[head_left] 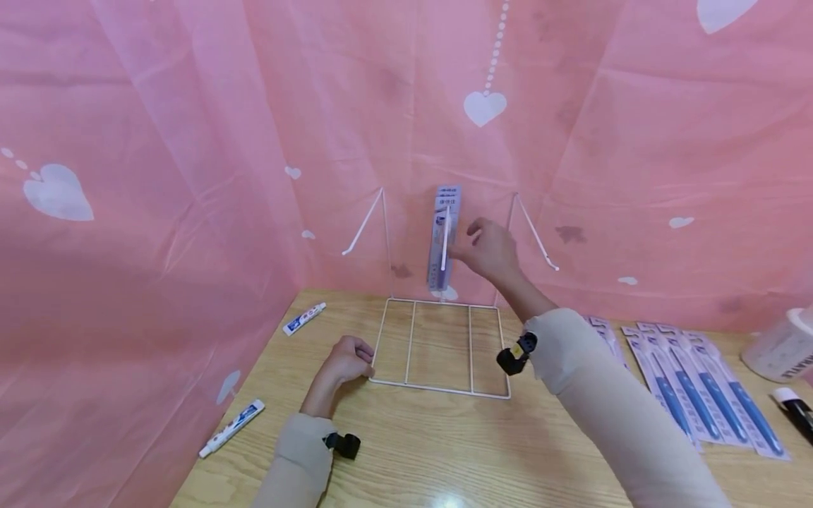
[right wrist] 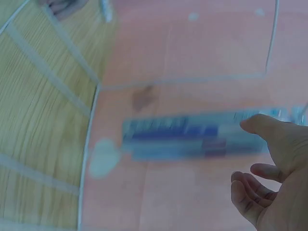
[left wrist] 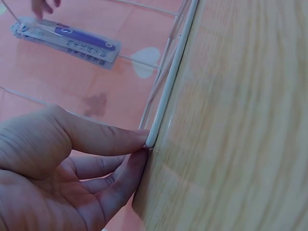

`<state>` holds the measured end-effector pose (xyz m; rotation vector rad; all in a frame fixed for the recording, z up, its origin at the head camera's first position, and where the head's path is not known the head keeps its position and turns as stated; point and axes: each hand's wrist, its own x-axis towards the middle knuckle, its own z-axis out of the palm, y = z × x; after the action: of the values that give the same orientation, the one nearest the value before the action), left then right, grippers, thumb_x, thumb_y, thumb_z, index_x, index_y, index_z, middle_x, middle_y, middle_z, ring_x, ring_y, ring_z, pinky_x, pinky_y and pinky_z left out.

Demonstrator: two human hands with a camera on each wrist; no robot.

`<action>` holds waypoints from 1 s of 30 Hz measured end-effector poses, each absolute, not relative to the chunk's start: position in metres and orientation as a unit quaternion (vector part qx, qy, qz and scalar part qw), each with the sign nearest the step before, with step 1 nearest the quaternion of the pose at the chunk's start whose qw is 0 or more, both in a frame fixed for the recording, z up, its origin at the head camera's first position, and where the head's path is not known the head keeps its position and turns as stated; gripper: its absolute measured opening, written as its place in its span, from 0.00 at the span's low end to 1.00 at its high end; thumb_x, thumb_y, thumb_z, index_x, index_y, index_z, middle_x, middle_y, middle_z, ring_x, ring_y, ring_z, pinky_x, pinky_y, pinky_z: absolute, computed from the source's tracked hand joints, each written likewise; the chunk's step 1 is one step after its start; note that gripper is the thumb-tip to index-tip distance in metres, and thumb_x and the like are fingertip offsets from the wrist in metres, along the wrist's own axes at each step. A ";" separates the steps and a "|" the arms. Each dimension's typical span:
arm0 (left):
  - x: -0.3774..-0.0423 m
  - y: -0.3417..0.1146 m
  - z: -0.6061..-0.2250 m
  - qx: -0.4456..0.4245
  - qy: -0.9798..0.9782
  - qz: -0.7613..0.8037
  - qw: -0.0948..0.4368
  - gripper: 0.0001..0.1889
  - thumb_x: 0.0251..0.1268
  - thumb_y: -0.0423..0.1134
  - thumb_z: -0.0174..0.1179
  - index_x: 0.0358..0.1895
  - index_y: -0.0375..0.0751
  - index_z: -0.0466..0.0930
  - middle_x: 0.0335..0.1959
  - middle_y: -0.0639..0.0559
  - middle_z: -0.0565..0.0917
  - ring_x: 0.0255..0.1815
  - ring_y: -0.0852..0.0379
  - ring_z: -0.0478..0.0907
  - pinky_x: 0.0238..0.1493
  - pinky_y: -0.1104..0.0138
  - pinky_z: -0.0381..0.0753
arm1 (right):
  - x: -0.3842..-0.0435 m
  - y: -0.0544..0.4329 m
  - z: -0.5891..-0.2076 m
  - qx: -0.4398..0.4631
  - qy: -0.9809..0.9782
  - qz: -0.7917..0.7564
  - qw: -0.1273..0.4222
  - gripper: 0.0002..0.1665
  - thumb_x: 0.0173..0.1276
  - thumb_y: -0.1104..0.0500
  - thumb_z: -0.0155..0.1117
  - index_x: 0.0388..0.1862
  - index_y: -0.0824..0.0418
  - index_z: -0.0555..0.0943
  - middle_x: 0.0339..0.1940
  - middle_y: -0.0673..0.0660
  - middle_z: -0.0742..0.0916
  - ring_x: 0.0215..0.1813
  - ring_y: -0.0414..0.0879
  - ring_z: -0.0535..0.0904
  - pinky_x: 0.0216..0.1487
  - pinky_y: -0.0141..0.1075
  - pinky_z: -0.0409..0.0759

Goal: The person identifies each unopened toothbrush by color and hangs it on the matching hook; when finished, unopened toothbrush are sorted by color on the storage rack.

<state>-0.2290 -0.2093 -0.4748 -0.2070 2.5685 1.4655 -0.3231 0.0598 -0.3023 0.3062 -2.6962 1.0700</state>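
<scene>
A white wire rack point(head_left: 438, 389) stands on the wooden table against the pink cloth, with three arms at its upper back. Packaged toothbrushes point(head_left: 436, 257) hang one over another on the middle arm; the side arms hold nothing. Thumb and fingers of my left hand point(head_left: 346, 360) pinch the rack's front left corner point(left wrist: 151, 139). My right hand point(head_left: 492, 250) is just right of the hanging packs, its fingers loosely bent and holding nothing. In the right wrist view the thumb overlaps the blurred toothbrush packs point(right wrist: 178, 137); whether it touches them I cannot tell.
Two toothpaste tubes point(head_left: 303, 319) point(head_left: 231, 428) lie left of the rack. Several packaged toothbrushes point(head_left: 705, 388) lie to the right, partly behind the right sleeve. Beyond them are a white container point(head_left: 781, 346) and a black object with a white cap point(head_left: 797, 416).
</scene>
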 end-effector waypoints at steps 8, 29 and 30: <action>-0.230 -0.210 -0.475 -0.079 0.865 0.487 0.089 0.18 0.42 0.20 0.70 0.41 0.32 0.81 0.34 0.45 0.80 0.37 0.50 0.77 0.41 0.62 0.80 | -0.324 0.147 -0.331 0.091 -0.940 0.314 0.094 0.29 0.66 0.50 0.66 0.51 0.74 0.74 0.40 0.70 0.81 0.40 0.61 0.76 0.35 0.46 0.74; -0.226 -0.215 -0.479 -0.075 0.861 0.498 0.078 0.18 0.41 0.19 0.70 0.40 0.31 0.81 0.33 0.45 0.80 0.36 0.50 0.77 0.39 0.64 0.80 | -0.321 0.265 -0.432 0.030 -0.981 0.191 0.032 0.21 0.58 0.56 0.65 0.15 0.58 0.65 0.14 0.51 0.68 0.19 0.48 0.66 0.20 0.38 0.62; -0.225 -0.214 -0.479 -0.076 0.860 0.498 0.079 0.18 0.42 0.19 0.70 0.40 0.31 0.81 0.33 0.45 0.80 0.36 0.50 0.77 0.39 0.63 0.80 | -0.320 0.266 -0.435 0.027 -0.981 0.192 0.029 0.20 0.58 0.57 0.66 0.15 0.59 0.66 0.14 0.51 0.69 0.20 0.49 0.66 0.21 0.39 0.63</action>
<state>-0.2255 -0.2143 -0.4789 -0.2281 2.5737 1.4903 -0.3198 0.2660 -0.4349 0.0846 -3.0242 0.5915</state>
